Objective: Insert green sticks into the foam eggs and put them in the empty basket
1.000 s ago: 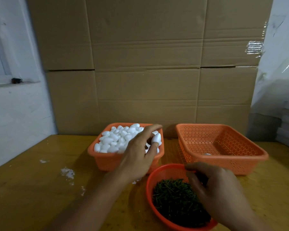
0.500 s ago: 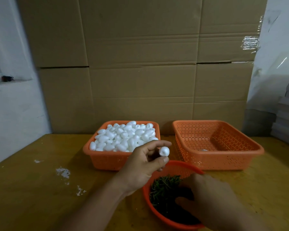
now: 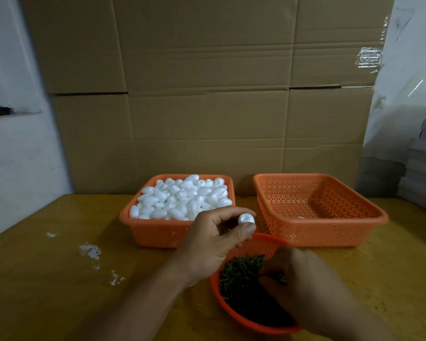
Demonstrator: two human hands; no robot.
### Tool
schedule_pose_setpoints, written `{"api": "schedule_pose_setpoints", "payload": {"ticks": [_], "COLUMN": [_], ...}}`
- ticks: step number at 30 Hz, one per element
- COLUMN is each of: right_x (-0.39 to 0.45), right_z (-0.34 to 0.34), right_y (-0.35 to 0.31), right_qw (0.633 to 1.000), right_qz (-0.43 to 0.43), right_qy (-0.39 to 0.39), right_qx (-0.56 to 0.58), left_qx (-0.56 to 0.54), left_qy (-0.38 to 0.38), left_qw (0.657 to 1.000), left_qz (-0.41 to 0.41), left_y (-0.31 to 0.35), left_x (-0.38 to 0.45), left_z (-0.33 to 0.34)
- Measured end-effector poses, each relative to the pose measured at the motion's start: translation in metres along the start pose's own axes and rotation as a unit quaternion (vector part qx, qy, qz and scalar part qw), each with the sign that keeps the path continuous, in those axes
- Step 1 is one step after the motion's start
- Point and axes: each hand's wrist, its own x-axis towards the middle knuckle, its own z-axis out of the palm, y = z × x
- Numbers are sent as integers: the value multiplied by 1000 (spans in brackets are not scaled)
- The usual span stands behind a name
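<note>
- I read the left hand [image 3: 207,244] as pinching one foam egg [image 3: 246,219] between thumb and forefinger, raised above the far rim of the round stick basket [image 3: 263,244], just in front of the egg basket [image 3: 158,232].
- The right hand [image 3: 303,286] is down in the green sticks [image 3: 241,271], fingers curled into the pile. I cannot tell whether it has a stick pinched yet.
- Governing relation: the egg lies up and to the left of the right hand, toward the far edge of the tabletop. The egg presents a rounded end to the camera, so I judge its long axis to run roughly along my line of sight.
- The next move calls for a stick lifted from the pile and aimed at that exposed end.
- The destination basket [image 3: 354,225] sits at the far right, nearer the right hand. One pale item [image 3: 298,217] lies on its floor; I cannot identify it.
</note>
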Motion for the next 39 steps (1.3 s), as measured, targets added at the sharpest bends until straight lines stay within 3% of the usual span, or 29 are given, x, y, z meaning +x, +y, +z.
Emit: {"api": "schedule_pose_setpoints", "payload": {"ticks": [9,14,17,21,24,30,39], "right_x": [1,0,1,-1,-1,1,0], "right_z": [3,2,0,-6,-7,-6,-2], "right_y": [3,2,2,0,-2,-3,-2], "right_qw": [996,985,958,897,864,850,874], "right_qz": [-4,-14,-13,-20,-18,-9,-29], "right_qy": [78,108,136,157,171,186,169], "right_qx": [44,138,251,413,473,493,455], "left_qx": [-73,-119,-160,-181,-199,-201,-184], "left_qy": [25,37,36,12,10,-4,-19], "left_qw": [997,990,981,977,971,969,973], "left_qz": [-31,-71,-103,-114,-131,-146,-140], "left_y": [-3,-2,1,7,10,13,12], "left_x": [2,2,1,-1,-2,-3,-3], "left_z": [0,0,1,4,7,10,11]}}
